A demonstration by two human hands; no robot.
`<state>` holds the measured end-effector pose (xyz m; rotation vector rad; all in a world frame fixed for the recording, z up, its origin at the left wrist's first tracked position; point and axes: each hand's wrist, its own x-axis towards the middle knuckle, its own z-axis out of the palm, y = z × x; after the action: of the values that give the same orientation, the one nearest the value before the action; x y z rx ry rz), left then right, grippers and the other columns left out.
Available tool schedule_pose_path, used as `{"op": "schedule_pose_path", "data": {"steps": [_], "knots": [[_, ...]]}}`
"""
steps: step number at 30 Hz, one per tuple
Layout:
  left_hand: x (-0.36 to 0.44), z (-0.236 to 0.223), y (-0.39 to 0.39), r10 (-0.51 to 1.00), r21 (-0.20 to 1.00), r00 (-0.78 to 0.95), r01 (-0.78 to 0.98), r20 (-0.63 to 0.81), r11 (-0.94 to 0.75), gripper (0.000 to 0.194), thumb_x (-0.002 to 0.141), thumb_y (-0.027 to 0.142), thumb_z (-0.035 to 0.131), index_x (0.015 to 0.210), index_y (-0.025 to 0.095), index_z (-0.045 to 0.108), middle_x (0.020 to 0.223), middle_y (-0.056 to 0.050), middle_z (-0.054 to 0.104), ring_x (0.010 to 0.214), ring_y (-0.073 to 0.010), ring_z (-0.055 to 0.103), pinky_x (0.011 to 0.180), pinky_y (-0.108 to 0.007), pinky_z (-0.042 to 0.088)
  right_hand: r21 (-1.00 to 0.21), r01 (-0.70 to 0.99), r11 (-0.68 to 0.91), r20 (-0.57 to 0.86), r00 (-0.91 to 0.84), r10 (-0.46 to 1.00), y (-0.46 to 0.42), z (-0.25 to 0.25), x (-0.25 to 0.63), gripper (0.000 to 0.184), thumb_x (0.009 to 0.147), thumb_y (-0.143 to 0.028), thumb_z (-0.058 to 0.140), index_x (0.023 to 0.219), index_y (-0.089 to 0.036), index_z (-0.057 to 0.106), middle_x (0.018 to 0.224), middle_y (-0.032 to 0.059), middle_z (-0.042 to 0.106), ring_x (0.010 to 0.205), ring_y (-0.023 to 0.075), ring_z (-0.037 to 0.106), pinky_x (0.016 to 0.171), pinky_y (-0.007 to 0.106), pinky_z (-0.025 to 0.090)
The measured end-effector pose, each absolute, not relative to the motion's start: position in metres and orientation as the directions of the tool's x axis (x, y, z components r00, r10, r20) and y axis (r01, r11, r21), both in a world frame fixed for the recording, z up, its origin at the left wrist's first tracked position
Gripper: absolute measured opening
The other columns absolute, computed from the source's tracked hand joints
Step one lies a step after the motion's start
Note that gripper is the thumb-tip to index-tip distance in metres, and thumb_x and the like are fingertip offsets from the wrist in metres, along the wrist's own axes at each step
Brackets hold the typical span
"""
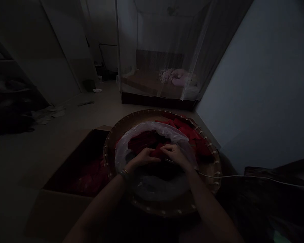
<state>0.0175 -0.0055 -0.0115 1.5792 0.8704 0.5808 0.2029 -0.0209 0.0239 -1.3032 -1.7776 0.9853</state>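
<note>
Both hands work over an open clear plastic bag (pixel 123 148) that lies in a round woven bamboo tray (pixel 215 168). A small red piece (pixel 157 152), perhaps cloth or paper, sits between them. My left hand (pixel 144 157), with a bracelet at the wrist, is closed on its left side. My right hand (pixel 176 156) pinches it from the right, thumb and finger together. Just under the right hand shows a thin pale object (pixel 169 161) whose kind I cannot make out. Dark red pieces (pixel 144 140) fill the bag's far side. The room is very dim.
More red pieces (pixel 190 131) lie along the tray's far right. An open cardboard box (pixel 63 199) with red material stands on the left. A white cord (pixel 243 176) runs right from the tray. Behind is a netted bed (pixel 147 82); a pale wall (pixel 263 87) rises right.
</note>
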Motion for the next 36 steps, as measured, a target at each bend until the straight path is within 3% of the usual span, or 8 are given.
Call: {"op": "schedule_pose_path", "data": {"steps": [4, 10, 18, 22, 25, 28, 31, 36], "knots": [[0.020, -0.014, -0.002, 0.858, 0.992, 0.510, 0.124, -0.069, 0.007, 0.047, 0.062, 0.048, 0.072, 0.086, 0.009, 0.066, 0.066, 0.000, 0.058, 0.053, -0.0090, 0.049, 0.052, -0.020, 0.039, -0.896, 0.397, 0.198, 0.166, -0.113, 0.980, -0.021, 0.029, 0.202, 0.035, 0.076, -0.043, 0.055, 0.098, -0.019, 0.067, 0.092, 0.0041, 0.070, 0.082, 0.0187, 0.063, 0.070, 0.028, 0.048], [0.021, -0.015, 0.003, 0.898, 0.995, 0.438, 0.052, 0.051, -0.082, 0.041, 0.067, 0.043, 0.071, 0.093, 0.011, 0.068, 0.080, -0.002, 0.065, 0.066, -0.0124, 0.056, 0.060, -0.021, 0.043, -0.842, 0.519, 0.148, 0.144, -0.050, 0.988, -0.021, 0.026, 0.201, 0.021, 0.069, -0.035, 0.063, 0.075, -0.017, 0.070, 0.077, 0.0042, 0.070, 0.072, 0.0182, 0.063, 0.066, 0.027, 0.047], [0.022, -0.013, 0.003, 0.962, 1.000, 0.274, 0.007, 0.022, -0.025, 0.035, 0.068, 0.045, 0.068, 0.080, 0.012, 0.069, 0.070, 0.000, 0.064, 0.062, -0.0128, 0.055, 0.056, -0.020, 0.040, -0.842, 0.513, 0.169, 0.148, -0.082, 0.986, -0.019, 0.022, 0.199, 0.026, 0.072, -0.040, 0.060, 0.081, -0.017, 0.067, 0.077, 0.0040, 0.069, 0.071, 0.0177, 0.061, 0.064, 0.028, 0.046], [0.023, -0.012, 0.001, 0.933, 0.999, 0.357, 0.015, 0.037, -0.045, 0.038, 0.067, 0.041, 0.071, 0.090, 0.011, 0.067, 0.079, -0.002, 0.066, 0.069, -0.0141, 0.057, 0.061, -0.021, 0.043, -0.862, 0.476, 0.176, 0.170, -0.056, 0.984, -0.025, 0.027, 0.193, 0.024, 0.072, -0.037, 0.061, 0.085, -0.017, 0.064, 0.082, 0.0031, 0.068, 0.074, 0.0171, 0.062, 0.067, 0.027, 0.047], [0.023, -0.015, 0.000, 0.896, 0.992, 0.442, 0.083, 0.053, -0.099, 0.044, 0.060, 0.032, 0.077, 0.096, 0.011, 0.066, 0.085, -0.003, 0.068, 0.073, -0.0159, 0.059, 0.067, -0.023, 0.045, -0.854, 0.465, 0.232, 0.244, -0.036, 0.969, -0.028, 0.030, 0.192, 0.021, 0.075, -0.036, 0.059, 0.084, -0.018, 0.063, 0.081, 0.0033, 0.067, 0.074, 0.0169, 0.061, 0.068, 0.028, 0.047], [0.023, -0.021, 0.001, 0.913, 0.953, 0.391, 0.213, 0.121, -0.217, 0.027, 0.063, 0.026, 0.073, 0.085, 0.011, 0.068, 0.079, -0.002, 0.067, 0.071, -0.0151, 0.058, 0.064, -0.023, 0.045, -0.816, 0.457, 0.354, 0.350, -0.098, 0.932, -0.031, 0.034, 0.194, 0.021, 0.080, -0.036, 0.055, 0.087, -0.018, 0.064, 0.087, 0.0051, 0.066, 0.079, 0.0173, 0.061, 0.071, 0.028, 0.047], [0.021, -0.025, 0.003, 0.914, 0.875, 0.322, 0.330, 0.248, -0.354, 0.018, 0.067, 0.021, 0.069, 0.083, 0.013, 0.069, 0.074, 0.000, 0.067, 0.067, -0.0136, 0.058, 0.062, -0.021, 0.043, -0.730, 0.487, 0.480, 0.432, -0.216, 0.876, -0.035, 0.041, 0.199, 0.025, 0.087, -0.034, 0.047, 0.084, -0.019, 0.067, 0.094, 0.0066, 0.063, 0.088, 0.0173, 0.059, 0.078, 0.029, 0.046], [0.018, -0.022, 0.000, 0.877, 0.761, 0.317, 0.443, 0.361, -0.474, 0.027, 0.069, 0.010, 0.065, 0.095, 0.017, 0.069, 0.082, -0.002, 0.071, 0.069, -0.0140, 0.062, 0.066, -0.022, 0.046, -0.542, 0.648, 0.535, 0.465, -0.299, 0.833, -0.042, 0.051, 0.198, 0.021, 0.084, -0.030, 0.053, 0.079, -0.019, 0.071, 0.099, 0.0079, 0.062, 0.096, 0.0194, 0.057, 0.086, 0.032, 0.044]]}}
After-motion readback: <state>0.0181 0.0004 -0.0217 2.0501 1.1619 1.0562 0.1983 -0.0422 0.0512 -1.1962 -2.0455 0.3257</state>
